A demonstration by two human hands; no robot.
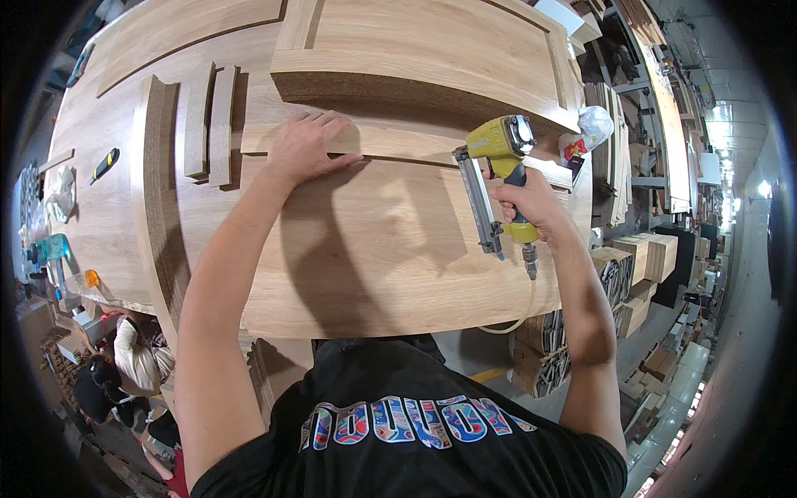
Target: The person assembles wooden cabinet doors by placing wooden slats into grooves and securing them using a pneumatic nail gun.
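My right hand (538, 197) is wrapped round the grip of a yellow-green pneumatic nail gun (498, 137), its nose pointing down toward my body. The gun is over the right part of a flat light-wood panel (407, 249). A pale air hose (531, 300) runs from its fitting past the panel's near edge. My left hand (309, 148) lies with fingers apart across a narrow wooden strip (407, 144) along the panel's far side, its thumb reaching toward the panel. Beyond the strip is a thick framed wood panel (432, 50).
Two short wooden pieces (211, 124) and a long upright board (154, 191) lie left of my left arm. A utility knife (105, 164) and bottles (54, 247) are farther left. A white plastic bag (596, 124) sits at right. Another person (137, 357) is at lower left.
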